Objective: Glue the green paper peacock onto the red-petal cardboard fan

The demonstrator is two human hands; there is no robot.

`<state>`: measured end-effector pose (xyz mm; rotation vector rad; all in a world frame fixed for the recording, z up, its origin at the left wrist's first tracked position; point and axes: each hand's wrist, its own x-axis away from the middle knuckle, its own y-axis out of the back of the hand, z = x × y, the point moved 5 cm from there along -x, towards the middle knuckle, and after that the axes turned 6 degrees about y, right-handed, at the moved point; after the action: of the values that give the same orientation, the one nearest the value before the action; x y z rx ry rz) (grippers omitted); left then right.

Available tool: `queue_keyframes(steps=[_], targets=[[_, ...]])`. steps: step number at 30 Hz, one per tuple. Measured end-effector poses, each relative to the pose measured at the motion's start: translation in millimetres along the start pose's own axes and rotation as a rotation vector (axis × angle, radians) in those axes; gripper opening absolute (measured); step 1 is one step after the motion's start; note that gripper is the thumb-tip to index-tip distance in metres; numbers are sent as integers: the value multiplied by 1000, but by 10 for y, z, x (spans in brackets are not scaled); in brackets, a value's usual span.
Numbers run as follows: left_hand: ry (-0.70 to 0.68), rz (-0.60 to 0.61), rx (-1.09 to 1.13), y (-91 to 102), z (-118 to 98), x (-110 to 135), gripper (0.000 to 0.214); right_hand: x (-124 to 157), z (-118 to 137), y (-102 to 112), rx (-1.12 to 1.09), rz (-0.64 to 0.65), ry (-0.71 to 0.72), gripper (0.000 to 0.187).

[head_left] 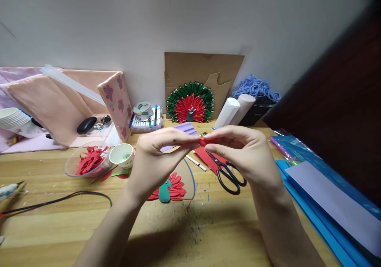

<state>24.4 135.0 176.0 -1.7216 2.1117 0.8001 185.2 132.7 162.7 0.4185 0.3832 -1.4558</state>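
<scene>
Both hands meet above the middle of the table. My left hand [165,151] and my right hand [242,149] are closed, their fingertips pinching a small red strip [203,140] between them; most of it is hidden by the fingers. Beneath them lies a cardboard half-round [189,179] with a blue drawn edge. On it sits a green bird body [164,191] with red petal-like strips [177,187] fanned around it. Black-handled scissors [228,177] rest by my right hand, partly over a red sheet [208,159].
To the left stand a clear bowl of red strips [91,160] and a paper cup [121,155]. A glue gun [10,190] and black cord [68,196] lie further left. A finished red-and-green peacock [190,104] leans against cardboard [202,66] behind. Coloured sheets [336,203] line the right edge.
</scene>
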Motion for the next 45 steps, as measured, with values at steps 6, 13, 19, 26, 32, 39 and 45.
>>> queue_keyframes(steps=[6,13,19,26,32,39,45], targets=[[-53,-59,-100,-2,-20,23,15,54,53,14,196,-109,136,13],[-173,-97,-218,-27,-80,35,16,80,98,-3,330,-163,264,11],[-206,-119,-244,-34,-96,49,15,74,100,-15,291,-140,290,14],[-230,-173,-281,-23,-124,68,17,92,159,-33,366,-106,444,22],[-298,-146,-303,-59,-187,56,16,95,209,-41,398,-75,521,21],[-301,-115,-319,-75,-185,79,16,104,246,-47,520,-131,554,16],[-279,-151,-343,-55,-191,80,14,127,253,-10,658,-200,602,12]])
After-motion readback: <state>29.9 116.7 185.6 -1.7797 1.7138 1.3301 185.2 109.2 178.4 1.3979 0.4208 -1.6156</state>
